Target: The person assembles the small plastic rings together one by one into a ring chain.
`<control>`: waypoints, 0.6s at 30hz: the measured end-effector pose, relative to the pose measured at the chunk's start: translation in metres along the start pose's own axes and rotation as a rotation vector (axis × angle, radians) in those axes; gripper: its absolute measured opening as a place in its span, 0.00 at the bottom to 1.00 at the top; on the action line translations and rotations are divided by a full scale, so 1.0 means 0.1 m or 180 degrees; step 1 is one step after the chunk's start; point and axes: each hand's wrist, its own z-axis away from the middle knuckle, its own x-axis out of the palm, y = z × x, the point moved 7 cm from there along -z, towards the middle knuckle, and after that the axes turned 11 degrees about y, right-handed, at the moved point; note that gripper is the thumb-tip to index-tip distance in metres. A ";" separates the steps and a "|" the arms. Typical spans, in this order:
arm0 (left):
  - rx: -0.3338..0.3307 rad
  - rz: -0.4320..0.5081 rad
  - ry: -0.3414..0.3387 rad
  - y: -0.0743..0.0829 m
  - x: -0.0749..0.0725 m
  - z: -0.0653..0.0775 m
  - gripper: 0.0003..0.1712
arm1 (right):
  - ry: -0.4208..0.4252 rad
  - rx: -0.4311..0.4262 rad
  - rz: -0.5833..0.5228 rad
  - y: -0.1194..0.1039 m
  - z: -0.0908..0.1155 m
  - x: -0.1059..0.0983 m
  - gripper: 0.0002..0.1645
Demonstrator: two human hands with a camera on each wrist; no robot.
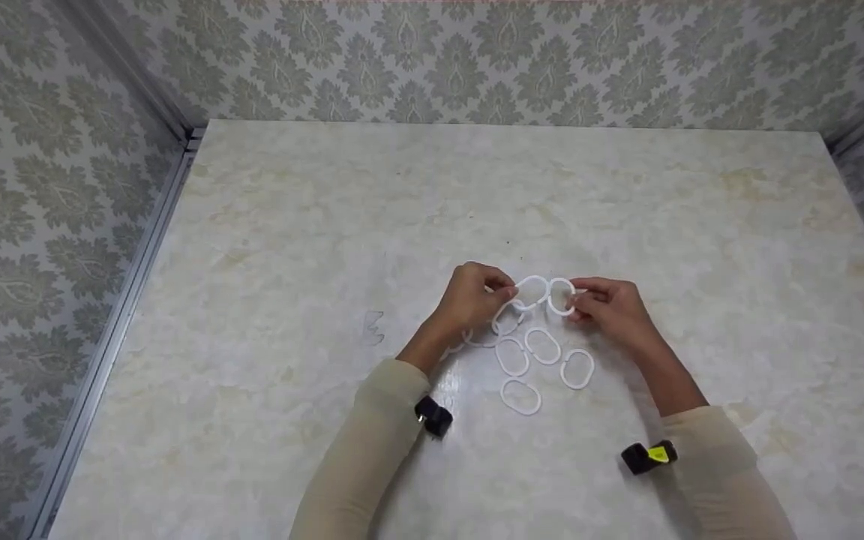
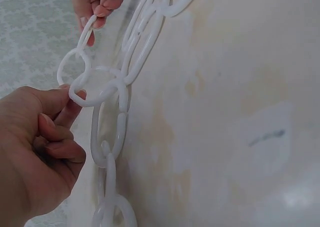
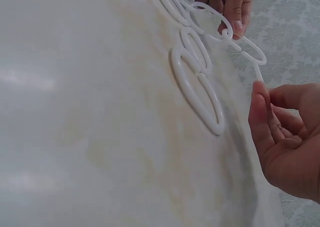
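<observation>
White plastic C-shaped links form a chain (image 2: 121,132) between and below the hands. The left hand (image 1: 477,294) pinches one link (image 1: 532,277) of it between thumb and fingertips, its other fingers curled in. Hooked through that link is the end link (image 1: 550,297), pinched at its far side by the right hand (image 1: 612,306). Both held links are raised off the table in the wrist views. More of the chain trails down beneath the left forearm, partly hidden. Several separate links, among them one (image 3: 187,90) near the right hand, lie flat on the table.
The pale marbled table (image 1: 312,210) meets patterned walls (image 1: 454,60) at the back and left. A faint pencil-like mark (image 1: 374,328) shows left of the left hand. Black wrist cameras (image 1: 433,418) sit on both forearms, close above the table.
</observation>
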 end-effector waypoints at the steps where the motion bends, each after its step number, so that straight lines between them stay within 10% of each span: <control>1: 0.0022 0.0006 0.0005 0.00 0.00 0.00 0.08 | -0.0019 0.0030 0.0006 0.01 0.00 0.02 0.26; 18: 0.0188 -0.0078 0.0126 0.05 -0.02 -0.01 0.07 | -0.0317 0.0739 -0.0513 0.17 0.04 0.19 0.27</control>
